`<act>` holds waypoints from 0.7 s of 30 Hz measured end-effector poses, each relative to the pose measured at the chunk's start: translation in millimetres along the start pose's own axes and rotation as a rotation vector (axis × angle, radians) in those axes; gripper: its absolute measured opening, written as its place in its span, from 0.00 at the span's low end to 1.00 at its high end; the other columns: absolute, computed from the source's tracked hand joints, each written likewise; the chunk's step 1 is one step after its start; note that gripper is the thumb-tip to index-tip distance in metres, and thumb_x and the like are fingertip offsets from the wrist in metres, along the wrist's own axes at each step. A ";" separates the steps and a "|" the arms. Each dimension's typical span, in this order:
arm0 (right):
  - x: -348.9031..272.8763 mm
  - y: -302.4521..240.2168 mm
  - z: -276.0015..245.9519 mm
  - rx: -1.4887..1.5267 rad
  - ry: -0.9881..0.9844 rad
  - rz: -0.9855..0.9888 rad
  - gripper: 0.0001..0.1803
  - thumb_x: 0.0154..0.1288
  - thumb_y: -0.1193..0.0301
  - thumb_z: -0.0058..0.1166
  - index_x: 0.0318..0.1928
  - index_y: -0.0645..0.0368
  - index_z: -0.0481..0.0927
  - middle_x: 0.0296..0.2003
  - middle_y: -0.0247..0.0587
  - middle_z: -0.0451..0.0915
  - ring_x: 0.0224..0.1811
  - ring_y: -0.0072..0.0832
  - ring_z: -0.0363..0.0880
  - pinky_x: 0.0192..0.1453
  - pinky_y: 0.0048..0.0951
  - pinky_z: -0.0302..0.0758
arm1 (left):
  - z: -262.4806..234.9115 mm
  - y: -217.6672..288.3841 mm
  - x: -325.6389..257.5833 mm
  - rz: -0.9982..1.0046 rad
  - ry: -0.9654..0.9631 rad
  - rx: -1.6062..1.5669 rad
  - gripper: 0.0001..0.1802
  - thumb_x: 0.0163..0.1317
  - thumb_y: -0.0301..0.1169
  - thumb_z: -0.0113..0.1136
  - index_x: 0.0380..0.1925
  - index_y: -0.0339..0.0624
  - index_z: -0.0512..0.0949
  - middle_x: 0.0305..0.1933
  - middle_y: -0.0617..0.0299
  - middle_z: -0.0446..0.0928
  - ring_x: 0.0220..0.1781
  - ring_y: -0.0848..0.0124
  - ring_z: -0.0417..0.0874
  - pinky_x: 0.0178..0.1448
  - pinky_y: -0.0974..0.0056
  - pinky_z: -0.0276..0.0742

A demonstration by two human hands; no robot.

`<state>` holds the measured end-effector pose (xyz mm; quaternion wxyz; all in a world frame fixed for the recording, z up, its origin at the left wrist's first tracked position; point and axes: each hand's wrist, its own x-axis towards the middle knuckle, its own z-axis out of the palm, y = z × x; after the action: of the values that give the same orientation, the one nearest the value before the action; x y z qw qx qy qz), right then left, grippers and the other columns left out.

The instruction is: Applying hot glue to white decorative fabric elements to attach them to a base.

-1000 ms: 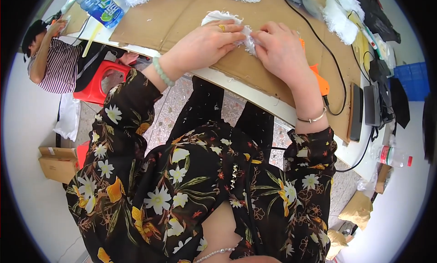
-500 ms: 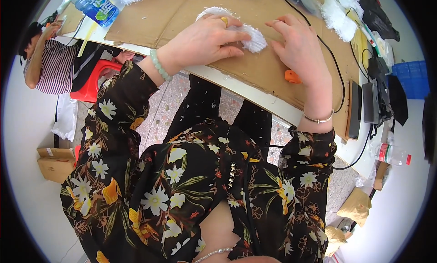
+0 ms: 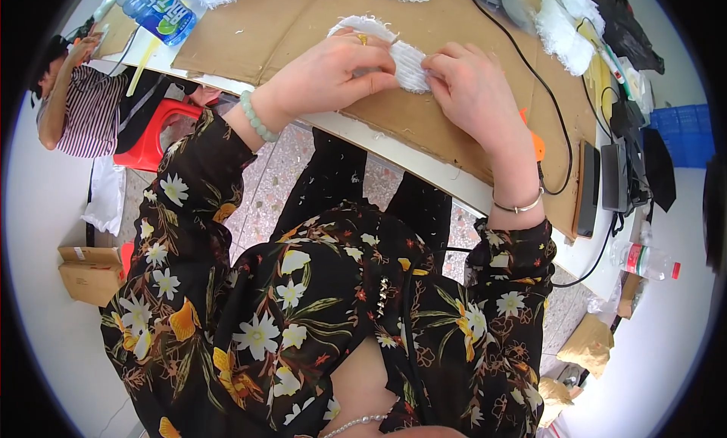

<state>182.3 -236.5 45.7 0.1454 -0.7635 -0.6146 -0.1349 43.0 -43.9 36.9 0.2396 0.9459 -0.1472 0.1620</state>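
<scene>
A piece of white fabric with a ribbed face and frayed, fluffy edges lies on the cardboard sheet, between my hands. My left hand grips it from the left, its curled fingers covering the middle of the piece. At the right edge of the fabric, the thumb and fingertips of my right hand are pinched together on it. Partly hidden behind my right wrist is an orange object with a black cord; its kind is hard to tell.
Fluffy white pieces lie along the far side. A black cable curves across the cardboard on the right. A blue-labelled bottle stands far left; a red-capped bottle is at right. Someone in a striped shirt sits at left.
My right hand has come left and closed on the fabric's right edge. The orange object has shifted right. More of the fabric's ribbed face now shows between my hands.
</scene>
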 end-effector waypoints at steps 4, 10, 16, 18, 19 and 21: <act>-2.9 4.7 -1.6 0.033 0.024 0.014 0.07 0.60 0.71 0.54 0.37 0.58 0.83 0.35 0.38 0.79 0.41 0.39 0.76 0.47 0.39 0.70 | 3.0 10.4 4.8 -0.132 0.116 -0.180 0.13 0.61 0.27 0.59 0.47 0.41 0.79 0.34 0.56 0.80 0.44 0.60 0.80 0.52 0.60 0.74; -5.8 0.3 -3.7 0.002 0.009 0.031 0.07 0.60 0.70 0.55 0.36 0.56 0.83 0.34 0.38 0.79 0.41 0.39 0.77 0.48 0.38 0.71 | 9.7 17.8 3.5 -0.081 0.214 -0.091 0.21 0.60 0.27 0.57 0.55 0.44 0.72 0.28 0.58 0.77 0.34 0.58 0.78 0.49 0.59 0.71; -16.9 8.2 -36.9 -0.006 -0.062 -0.016 0.08 0.57 0.73 0.58 0.38 0.58 0.83 0.35 0.40 0.79 0.39 0.40 0.78 0.47 0.37 0.73 | 14.4 9.3 14.0 -0.108 0.181 0.122 0.16 0.60 0.25 0.56 0.49 0.45 0.74 0.30 0.59 0.78 0.39 0.58 0.80 0.56 0.52 0.69; -17.8 10.8 -54.0 0.053 -0.060 -0.033 0.09 0.57 0.74 0.58 0.40 0.59 0.82 0.35 0.40 0.79 0.37 0.41 0.78 0.44 0.36 0.75 | 14.2 7.0 18.3 0.002 0.128 0.267 0.11 0.59 0.26 0.57 0.43 0.46 0.76 0.35 0.59 0.80 0.40 0.58 0.80 0.60 0.47 0.67; -16.7 11.4 -63.5 0.108 -0.038 -0.006 0.10 0.57 0.74 0.58 0.41 0.60 0.82 0.36 0.41 0.79 0.35 0.41 0.78 0.41 0.35 0.75 | 10.5 8.6 17.8 -0.005 0.130 0.270 0.11 0.59 0.26 0.57 0.43 0.46 0.76 0.35 0.59 0.80 0.40 0.58 0.80 0.60 0.47 0.67; -11.3 24.0 -82.3 0.084 -0.048 0.052 0.12 0.61 0.72 0.57 0.45 0.58 0.82 0.39 0.43 0.81 0.31 0.38 0.78 0.37 0.34 0.75 | 8.0 7.6 19.8 0.062 0.064 0.352 0.11 0.58 0.26 0.57 0.42 0.48 0.78 0.41 0.60 0.80 0.43 0.60 0.80 0.64 0.46 0.65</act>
<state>201.1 -283.5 115.8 0.1659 -0.7756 -0.6028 -0.0866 60.1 -58.3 40.9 0.0695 0.9626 -0.1381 0.2226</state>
